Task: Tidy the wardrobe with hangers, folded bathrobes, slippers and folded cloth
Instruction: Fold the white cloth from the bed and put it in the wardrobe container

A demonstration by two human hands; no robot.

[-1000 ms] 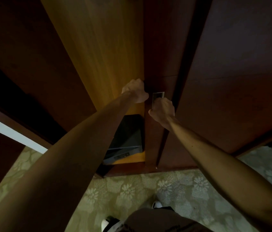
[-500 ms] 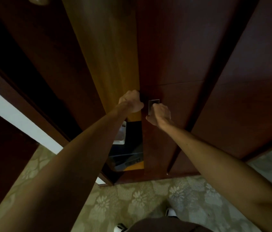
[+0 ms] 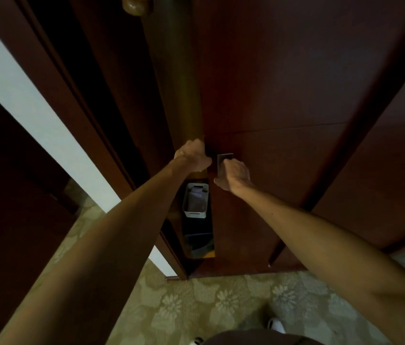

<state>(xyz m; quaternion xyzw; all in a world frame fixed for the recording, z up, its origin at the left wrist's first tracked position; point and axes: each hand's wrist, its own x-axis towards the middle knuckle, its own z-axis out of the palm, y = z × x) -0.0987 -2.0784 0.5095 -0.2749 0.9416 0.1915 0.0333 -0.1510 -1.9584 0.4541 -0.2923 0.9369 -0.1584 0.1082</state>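
Head view, left hand: The left hand [image 3: 192, 155] is closed around the leading edge of the sliding wardrobe door [image 3: 271, 95], fingers wrapped behind the panel.
Head view, right hand: The right hand [image 3: 233, 176] rests against the recessed metal pull [image 3: 224, 162]; fingertips appear hooked into it, though the pictures do not confirm a full grip.
Head view, wardrobe opening: A narrow gap shows between the door edge and the left frame [image 3: 131, 155].
Head view, contents: A white plastic bin [image 3: 194, 200] sits on an inner shelf; a dark box-like item [image 3: 197, 241] sits below it. Hangers, bathrobes, slippers and folded cloth are not visible.
Head view, floor: Patterned carpet [image 3: 196, 307]; white shoes [image 3: 275, 324] stand near the door.
Risk, pinch: Fingers around the door edge can be trapped against the frame if the door travels left.
Risk, slip: A shallow fingertip hold on the pull may slip under a hard tug.
Markings: No readable writing or brand.
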